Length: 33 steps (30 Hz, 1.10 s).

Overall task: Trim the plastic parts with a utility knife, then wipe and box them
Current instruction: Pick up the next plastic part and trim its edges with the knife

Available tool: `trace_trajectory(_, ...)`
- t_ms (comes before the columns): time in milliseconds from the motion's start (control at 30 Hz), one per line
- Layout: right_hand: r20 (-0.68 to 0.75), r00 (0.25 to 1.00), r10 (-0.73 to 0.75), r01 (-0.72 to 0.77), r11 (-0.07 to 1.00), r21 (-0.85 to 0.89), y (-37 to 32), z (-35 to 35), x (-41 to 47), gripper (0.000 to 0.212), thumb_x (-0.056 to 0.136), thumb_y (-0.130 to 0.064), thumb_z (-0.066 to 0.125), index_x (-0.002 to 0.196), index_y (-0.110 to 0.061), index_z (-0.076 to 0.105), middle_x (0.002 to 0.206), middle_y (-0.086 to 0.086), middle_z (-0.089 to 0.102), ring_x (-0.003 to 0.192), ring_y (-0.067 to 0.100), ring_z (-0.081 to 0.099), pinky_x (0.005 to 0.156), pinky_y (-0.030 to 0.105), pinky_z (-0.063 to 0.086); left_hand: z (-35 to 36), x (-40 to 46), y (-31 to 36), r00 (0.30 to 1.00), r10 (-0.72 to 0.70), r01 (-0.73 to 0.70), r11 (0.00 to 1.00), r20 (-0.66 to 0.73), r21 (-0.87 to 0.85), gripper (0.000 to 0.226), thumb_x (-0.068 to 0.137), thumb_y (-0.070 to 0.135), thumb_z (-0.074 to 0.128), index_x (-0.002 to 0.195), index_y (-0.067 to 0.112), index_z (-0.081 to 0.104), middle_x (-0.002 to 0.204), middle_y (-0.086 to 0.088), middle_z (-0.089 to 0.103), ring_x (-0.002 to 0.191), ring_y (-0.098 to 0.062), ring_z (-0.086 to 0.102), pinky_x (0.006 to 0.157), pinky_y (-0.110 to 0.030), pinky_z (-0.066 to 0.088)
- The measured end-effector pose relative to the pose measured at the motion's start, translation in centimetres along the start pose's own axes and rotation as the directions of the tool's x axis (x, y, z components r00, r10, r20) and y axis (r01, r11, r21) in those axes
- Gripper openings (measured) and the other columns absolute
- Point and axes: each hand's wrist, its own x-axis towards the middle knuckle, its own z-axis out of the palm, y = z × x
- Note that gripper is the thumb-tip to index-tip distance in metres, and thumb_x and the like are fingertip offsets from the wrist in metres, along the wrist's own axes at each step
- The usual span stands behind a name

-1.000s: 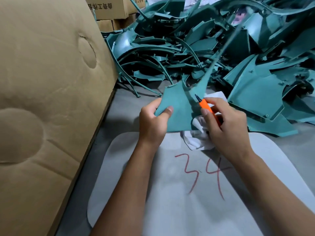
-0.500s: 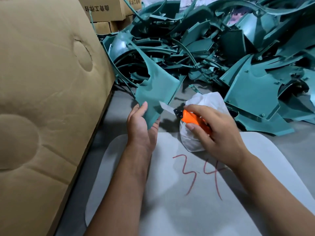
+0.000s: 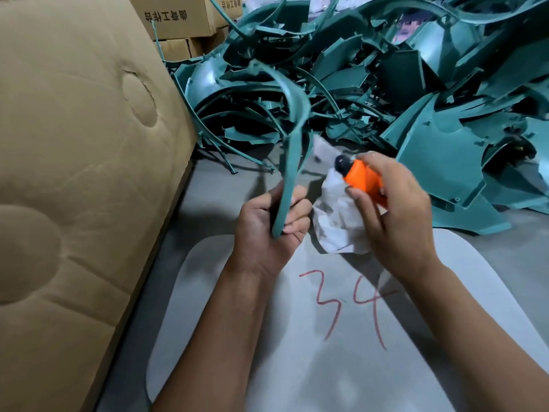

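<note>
My left hand point(image 3: 269, 224) grips the lower end of a teal plastic part point(image 3: 292, 138), which stands edge-on and curves up and over to the left. My right hand point(image 3: 392, 209) holds an orange utility knife point(image 3: 364, 178) together with a crumpled white cloth point(image 3: 335, 215). The knife's dark tip points up and left, a short way right of the part. Its blade is blurred.
A large heap of teal plastic parts point(image 3: 386, 84) fills the table's far side. A tall cardboard box point(image 3: 74, 173) stands close on the left, smaller boxes point(image 3: 175, 16) behind it. Under my arms lies a white board point(image 3: 312, 367) marked "34" in red.
My left hand has turned the teal part from broad face to edge-on and closed its fingers round it. My right hand with knife and cloth has stayed close beside it.
</note>
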Motion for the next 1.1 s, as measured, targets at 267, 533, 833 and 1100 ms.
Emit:
trace_trajectory(267,-0.143,0.982,0.122,-0.098,0.982,0.162,0.1,-0.6,0.0,0.057,0.090,-0.025,0.081,0.137,-0.015,0.049,0.105,0.000,0.055,0.083,0.016,0.053,0.076,0.026,0.044,-1.0,1.0,-0.8,0.976,0.185,-0.121,0.904,-0.119,0.410,0.013,0.098,0.007,0.053,0.108,0.008,0.061,0.086,-0.007,0.073,0.060,-0.014,0.068,0.048,-0.018,0.049)
trace_trajectory(533,-0.193,0.979,-0.063,0.074,0.996,0.049,0.9,-0.9,0.0,0.016,0.100,-0.006,0.064,0.102,-0.003,0.080,0.091,0.011,0.070,0.082,0.021,0.064,0.072,0.033,0.050,-1.5,0.8,0.1,0.983,0.168,-0.130,0.918,-0.071,0.374,0.047,0.103,0.050,0.046,0.116,0.013,0.072,0.100,-0.011,0.074,0.073,-0.021,0.068,0.055,-0.026,0.052)
trace_trajectory(833,-0.086,0.805,0.587,-0.357,0.595,0.720,-1.0,-0.2,0.4,0.016,0.092,-0.018,0.079,0.081,-0.029,0.074,0.067,-0.015,0.066,0.056,0.005,0.059,0.054,0.024,0.051,-1.1,1.1,-1.1,0.982,0.186,-0.144,0.825,-0.022,0.546,0.046,0.096,0.027,0.058,0.132,0.000,0.058,0.124,-0.017,0.070,0.107,-0.027,0.069,0.085,-0.037,0.060)
trace_trajectory(1100,0.419,0.720,0.553,-0.641,0.299,0.707,-1.8,1.2,-0.3,0.020,0.089,-0.026,0.080,0.093,-0.012,0.066,0.069,0.014,0.064,0.057,0.023,0.057,0.057,0.032,0.050,0.4,0.8,-1.7,0.942,0.328,-0.263,0.855,-0.072,0.447,0.047,0.106,0.026,0.051,0.138,-0.009,0.048,0.130,-0.039,0.059,0.119,-0.060,0.058,0.096,-0.070,0.050)
